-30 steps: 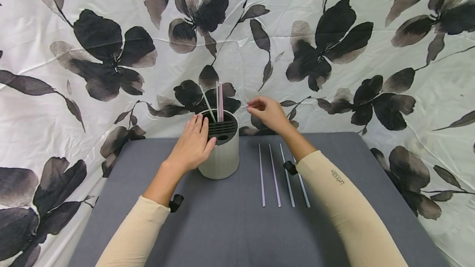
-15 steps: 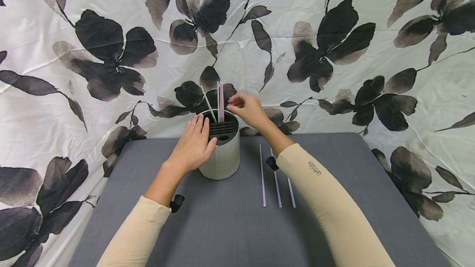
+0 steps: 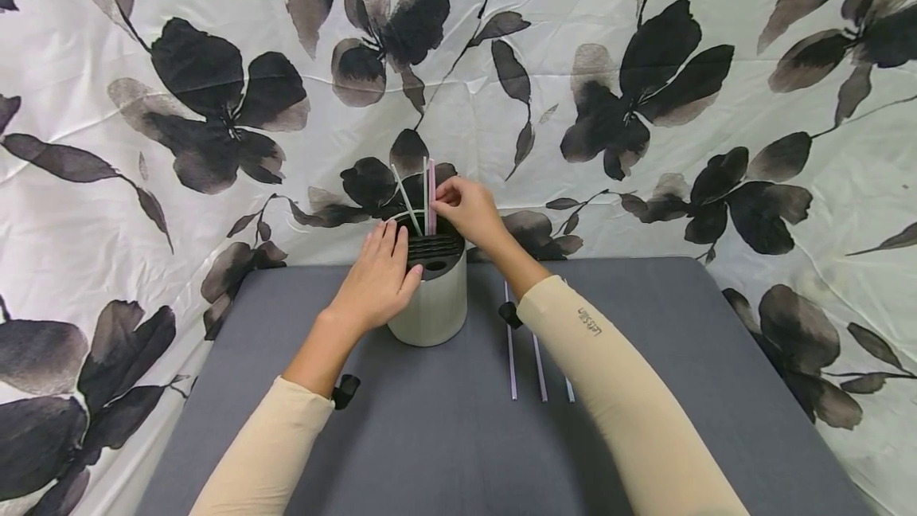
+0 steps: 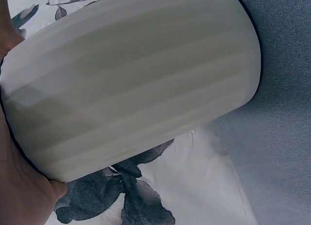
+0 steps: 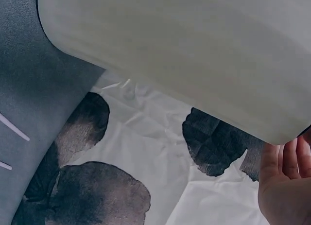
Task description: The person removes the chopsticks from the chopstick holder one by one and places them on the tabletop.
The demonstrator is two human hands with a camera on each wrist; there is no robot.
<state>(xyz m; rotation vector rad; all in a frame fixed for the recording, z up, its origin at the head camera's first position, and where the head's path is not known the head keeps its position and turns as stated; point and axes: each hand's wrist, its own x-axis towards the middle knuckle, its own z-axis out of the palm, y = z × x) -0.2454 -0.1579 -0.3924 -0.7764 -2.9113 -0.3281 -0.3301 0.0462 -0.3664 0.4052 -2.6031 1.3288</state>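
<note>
In the head view, a cream ribbed round holder with a black slotted insert (image 3: 430,301) stands on the grey cloth-covered table (image 3: 444,436), near the far edge and a little left of the middle. The left hand (image 3: 377,281) rests on the holder's left side, its fingers nearly straight and laid over the rim. The right hand (image 3: 467,209) is above the holder's far right rim, and its fingertips pinch the upper part of a thin pink straw (image 3: 431,196) that stands upright in the insert. Just beside it stand a thin white straw (image 3: 406,200), tilted to the left, and one more pale straw, upright. On the table right of the holder lie three thin pale straws (image 3: 511,357) side by side, partly hidden by the right sleeve. A white cloth with black flowers (image 3: 215,102) hangs behind the table.

In the left wrist view, the cream holder (image 4: 131,79) fills the picture, and the palm touches its wall at the left edge.

In the right wrist view, the holder (image 5: 184,55) is on top, and the fingers (image 5: 286,186) are curled at the lower right corner.
</note>
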